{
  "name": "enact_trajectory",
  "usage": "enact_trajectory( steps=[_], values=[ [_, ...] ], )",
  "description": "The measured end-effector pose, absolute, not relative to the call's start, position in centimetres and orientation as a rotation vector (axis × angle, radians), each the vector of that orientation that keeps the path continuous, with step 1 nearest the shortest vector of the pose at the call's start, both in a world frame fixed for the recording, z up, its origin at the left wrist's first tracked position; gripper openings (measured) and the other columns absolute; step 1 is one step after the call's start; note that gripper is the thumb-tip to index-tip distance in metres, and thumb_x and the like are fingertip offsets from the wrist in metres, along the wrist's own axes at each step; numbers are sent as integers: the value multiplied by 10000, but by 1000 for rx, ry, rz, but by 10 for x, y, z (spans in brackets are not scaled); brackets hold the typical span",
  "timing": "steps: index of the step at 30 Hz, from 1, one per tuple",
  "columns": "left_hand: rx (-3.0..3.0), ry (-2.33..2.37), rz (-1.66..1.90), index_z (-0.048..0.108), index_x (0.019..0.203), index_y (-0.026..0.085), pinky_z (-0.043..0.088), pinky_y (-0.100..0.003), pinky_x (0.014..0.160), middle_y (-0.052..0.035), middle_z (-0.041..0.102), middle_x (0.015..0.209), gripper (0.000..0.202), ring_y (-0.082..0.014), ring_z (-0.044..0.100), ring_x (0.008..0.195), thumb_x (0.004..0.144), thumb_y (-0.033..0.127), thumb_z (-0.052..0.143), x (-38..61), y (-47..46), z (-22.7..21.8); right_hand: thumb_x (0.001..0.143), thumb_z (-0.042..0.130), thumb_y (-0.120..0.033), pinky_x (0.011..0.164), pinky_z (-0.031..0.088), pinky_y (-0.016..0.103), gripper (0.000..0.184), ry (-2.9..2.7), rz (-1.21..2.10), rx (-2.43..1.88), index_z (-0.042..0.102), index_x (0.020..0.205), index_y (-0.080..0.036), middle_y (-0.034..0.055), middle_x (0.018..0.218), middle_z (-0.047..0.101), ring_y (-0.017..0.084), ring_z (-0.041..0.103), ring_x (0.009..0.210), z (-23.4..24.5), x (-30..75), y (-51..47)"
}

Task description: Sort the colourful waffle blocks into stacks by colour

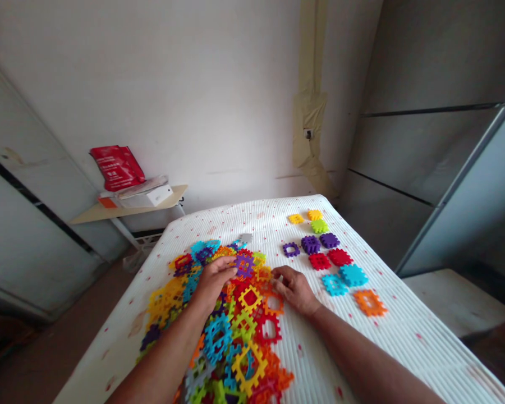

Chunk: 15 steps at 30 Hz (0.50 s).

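Observation:
A loose pile of colourful plastic interlocking square tiles (243, 324) covers the middle of the bed-like surface. My left hand (216, 276) is over the far part of this pile, with thumb and fingers pinching a purple tile (244, 266). At the pile's right edge, my right hand (295, 289) has its fingers curled together beside the orange tiles (273, 303). Whatever those fingertips may hold is too small to make out. Right of that hand lie sorted tiles: purple (310, 244), red (340, 257), light blue (353, 275), orange (370, 302), green (320, 226) and yellow (295, 219).
A white quilted cover with red specks (387, 348) lies under everything. At the far left, a small table (174, 196) carries a red bag (116, 167) and a white box (154, 195). A grey cabinet (408, 151) stands on the right, and a wall (219, 112) is behind.

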State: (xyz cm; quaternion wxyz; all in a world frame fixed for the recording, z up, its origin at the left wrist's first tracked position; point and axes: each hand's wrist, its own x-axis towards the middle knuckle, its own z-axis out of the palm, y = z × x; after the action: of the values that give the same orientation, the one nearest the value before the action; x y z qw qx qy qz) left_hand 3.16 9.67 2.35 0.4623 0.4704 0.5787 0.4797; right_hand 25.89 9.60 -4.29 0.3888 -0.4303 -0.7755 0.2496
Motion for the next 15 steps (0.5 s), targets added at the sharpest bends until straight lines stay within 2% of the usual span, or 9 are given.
enact_trajectory(
  steps=[2, 3, 5, 7, 11, 13, 15],
  values=[
    [1145, 1388, 1150, 625, 865, 150, 376, -255, 524, 3, 625, 639, 388, -151, 585, 565, 522, 315, 696, 44, 96, 23, 837, 499, -410, 676, 512, 312, 408, -1920, 495, -1118, 532, 1155, -156, 127, 1084, 594, 173, 601, 754, -41, 260, 93],
    [1144, 1375, 1139, 617, 848, 155, 375, -251, 524, 7, 622, 630, 364, -148, 586, 563, 529, 312, 692, 50, 95, 22, 821, 526, -417, 725, 518, 334, 483, -1919, 428, -1087, 482, 1225, -155, 151, 1181, 542, 203, 599, 864, -40, 260, 91],
    [1148, 1346, 1107, 601, 817, 163, 378, -244, 525, 17, 612, 603, 323, -140, 585, 554, 541, 306, 689, 61, 92, 19, 797, 568, -432, 865, 489, 384, 617, -1951, 323, -988, 384, 1321, -161, 175, 1321, 427, 261, 504, 1117, -38, 258, 87],
    [1154, 1309, 1071, 588, 797, 166, 381, -239, 525, 25, 601, 575, 298, -135, 583, 544, 549, 296, 688, 70, 89, 15, 802, 576, -417, 962, 430, 424, 665, -1980, 270, -922, 319, 1365, -171, 178, 1351, 391, 277, 407, 1230, -38, 255, 84],
    [1203, 1268, 1010, 567, 825, 162, 400, -238, 535, 17, 613, 596, 268, -138, 596, 563, 604, 289, 651, 80, 85, 9, 838, 538, -300, 974, 421, 421, 552, -1936, 291, -903, 351, 1347, -196, 158, 1271, 464, 246, 465, 1173, -38, 251, 81],
    [1329, 1284, 991, 563, 902, 161, 437, -254, 584, 3, 638, 660, 283, -147, 612, 618, 645, 266, 616, 80, 84, 10, 821, 553, -259, 962, 429, 417, 535, -1915, 314, -886, 384, 1326, -205, 146, 1248, 486, 240, 485, 1148, -39, 252, 82],
    [1554, 1351, 993, 561, 1019, 171, 476, -290, 669, -16, 660, 767, 379, -160, 621, 701, 643, 206, 596, 79, 84, 12, 794, 578, -237, 957, 429, 425, 566, -1891, 327, -883, 387, 1326, -212, 138, 1233, 504, 244, 486, 1142, -39, 255, 84]
  ],
)
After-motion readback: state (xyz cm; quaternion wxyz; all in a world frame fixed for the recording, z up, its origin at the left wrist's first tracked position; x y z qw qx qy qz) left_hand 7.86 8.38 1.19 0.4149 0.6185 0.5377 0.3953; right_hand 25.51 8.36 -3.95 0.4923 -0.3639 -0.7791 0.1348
